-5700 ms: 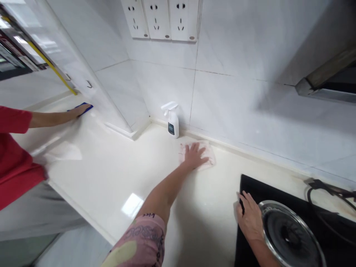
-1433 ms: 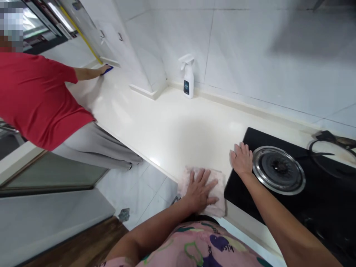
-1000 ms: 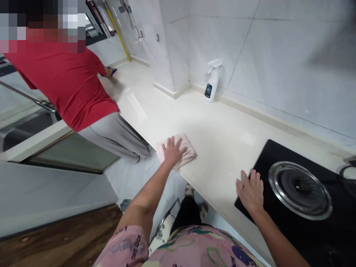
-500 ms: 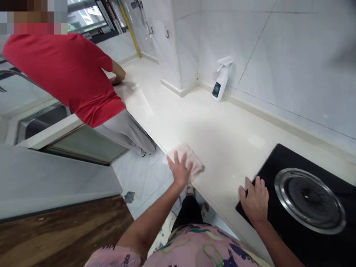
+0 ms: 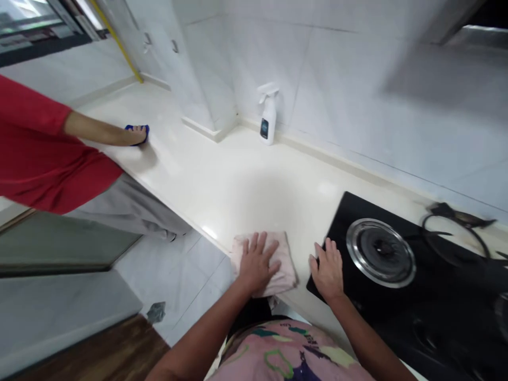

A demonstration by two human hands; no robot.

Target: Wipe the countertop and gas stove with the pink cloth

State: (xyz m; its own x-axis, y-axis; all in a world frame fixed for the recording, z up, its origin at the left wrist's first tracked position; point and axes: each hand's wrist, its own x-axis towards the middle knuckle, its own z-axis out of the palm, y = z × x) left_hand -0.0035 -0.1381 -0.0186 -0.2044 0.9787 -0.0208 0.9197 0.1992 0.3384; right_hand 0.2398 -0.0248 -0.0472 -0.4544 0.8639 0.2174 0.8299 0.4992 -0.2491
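The left hand (image 5: 257, 264) lies flat with fingers spread, pressing down on a pink cloth (image 5: 286, 267) at the counter's (image 5: 238, 185) front edge, and grips nothing. The right hand (image 5: 327, 267), also flat and open, rests on the hob's (image 5: 397, 312) near corner, beside the burner (image 5: 380, 253). A bottle (image 5: 268, 114) stands by the wall. Far left, another person's hand (image 5: 135, 136) seems to press a blue cloth (image 5: 143, 129).

Lighting: bright, even; daylight from window (image 5: 27, 16), upper left.
Glare: small highlights on countertop (image 5: 222, 180).
Shadows: soft, on wall (image 5: 416, 90), upper right.
Focus: left hand (image 5: 257, 262) sharp; pan support (image 5: 460, 216) motion-smeared.
Edges: wide-angle bending of straight lines.
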